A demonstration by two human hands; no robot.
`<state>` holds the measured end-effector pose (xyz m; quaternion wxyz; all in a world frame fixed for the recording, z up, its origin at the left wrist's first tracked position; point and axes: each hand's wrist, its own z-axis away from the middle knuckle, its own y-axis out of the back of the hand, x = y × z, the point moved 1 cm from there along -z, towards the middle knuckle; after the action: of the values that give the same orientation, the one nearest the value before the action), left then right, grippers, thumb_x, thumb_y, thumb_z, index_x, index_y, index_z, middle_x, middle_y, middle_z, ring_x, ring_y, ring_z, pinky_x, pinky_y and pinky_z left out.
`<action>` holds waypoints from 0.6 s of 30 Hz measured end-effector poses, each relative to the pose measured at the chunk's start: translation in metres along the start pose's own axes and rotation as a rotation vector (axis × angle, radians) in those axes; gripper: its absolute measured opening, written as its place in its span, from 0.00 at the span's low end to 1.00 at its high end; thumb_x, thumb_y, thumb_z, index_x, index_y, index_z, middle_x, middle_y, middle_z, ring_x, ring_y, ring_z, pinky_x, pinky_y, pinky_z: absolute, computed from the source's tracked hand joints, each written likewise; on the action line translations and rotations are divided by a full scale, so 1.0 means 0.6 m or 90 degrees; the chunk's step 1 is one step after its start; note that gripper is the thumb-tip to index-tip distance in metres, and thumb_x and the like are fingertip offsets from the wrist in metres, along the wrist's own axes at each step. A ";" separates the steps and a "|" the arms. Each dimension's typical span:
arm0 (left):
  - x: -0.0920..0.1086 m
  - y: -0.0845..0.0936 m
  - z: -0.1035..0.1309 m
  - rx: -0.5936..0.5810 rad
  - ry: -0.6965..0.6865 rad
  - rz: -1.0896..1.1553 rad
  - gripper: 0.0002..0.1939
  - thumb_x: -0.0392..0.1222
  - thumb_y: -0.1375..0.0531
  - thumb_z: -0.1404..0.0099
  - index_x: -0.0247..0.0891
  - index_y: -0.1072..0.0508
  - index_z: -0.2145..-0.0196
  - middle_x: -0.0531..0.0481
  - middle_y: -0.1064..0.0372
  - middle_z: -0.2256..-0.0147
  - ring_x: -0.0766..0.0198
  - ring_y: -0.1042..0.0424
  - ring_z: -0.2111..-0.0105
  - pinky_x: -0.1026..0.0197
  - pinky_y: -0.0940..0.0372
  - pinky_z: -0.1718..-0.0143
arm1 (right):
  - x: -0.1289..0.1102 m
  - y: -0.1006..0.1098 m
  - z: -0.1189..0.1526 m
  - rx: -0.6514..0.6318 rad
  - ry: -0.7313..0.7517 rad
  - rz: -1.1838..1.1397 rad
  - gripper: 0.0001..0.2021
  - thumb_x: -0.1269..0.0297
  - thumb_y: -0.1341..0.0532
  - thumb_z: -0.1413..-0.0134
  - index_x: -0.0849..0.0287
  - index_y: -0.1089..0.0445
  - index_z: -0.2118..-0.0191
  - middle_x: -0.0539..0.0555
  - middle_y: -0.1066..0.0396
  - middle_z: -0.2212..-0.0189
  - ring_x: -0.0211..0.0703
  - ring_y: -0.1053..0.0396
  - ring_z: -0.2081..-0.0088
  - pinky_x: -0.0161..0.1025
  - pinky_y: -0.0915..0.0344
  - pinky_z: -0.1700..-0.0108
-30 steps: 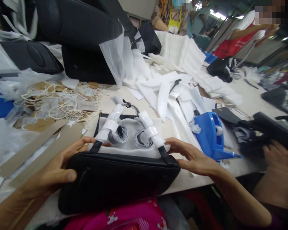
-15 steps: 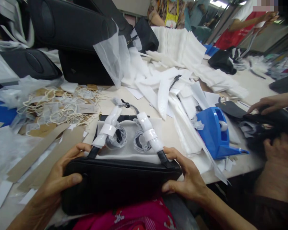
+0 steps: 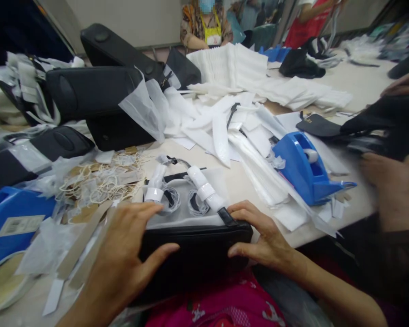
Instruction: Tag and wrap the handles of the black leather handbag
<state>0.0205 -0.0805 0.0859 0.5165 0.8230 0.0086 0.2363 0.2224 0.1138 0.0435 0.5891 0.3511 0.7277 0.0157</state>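
Note:
A black bag (image 3: 194, 254) lies at the table's front edge, above a pink garment. Its two handles, wrapped in white padding (image 3: 206, 187), lie on a pale sheet beyond it, beside two coils in clear plastic (image 3: 197, 202). My right hand (image 3: 262, 236) grips the bag's right end, thumb on the near face and fingers at the top edge. Over the bag's left part is my left hand (image 3: 129, 245), thumb and fingers spread apart; whether its palm touches the bag is hidden.
A blue tape dispenser (image 3: 303, 168) stands at right, another blue one (image 3: 17, 222) at left. Strung tags (image 3: 98, 181), white foam pieces (image 3: 221, 131) and black bags (image 3: 92, 91) lie beyond. Another person's hands (image 3: 395, 177) handle a black bag at far right.
My left hand has come off the bag's left end and moved right, its fingers now spread. My right hand keeps its grip. The camera view has shifted left.

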 end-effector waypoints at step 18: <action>0.086 -0.046 -0.049 -0.149 -0.213 -0.053 0.18 0.59 0.40 0.39 0.40 0.35 0.66 0.57 0.35 0.75 0.68 0.33 0.78 0.66 0.40 0.75 | 0.092 0.016 0.017 0.119 -0.332 -0.364 0.11 0.74 0.45 0.50 0.62 0.27 0.64 0.51 0.28 0.72 0.36 0.30 0.71 0.36 0.32 0.64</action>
<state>0.0606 -0.0294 0.0924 0.6123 0.7839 -0.0713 0.0740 0.2327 0.1462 -0.0025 0.7001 0.1786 0.6205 -0.3047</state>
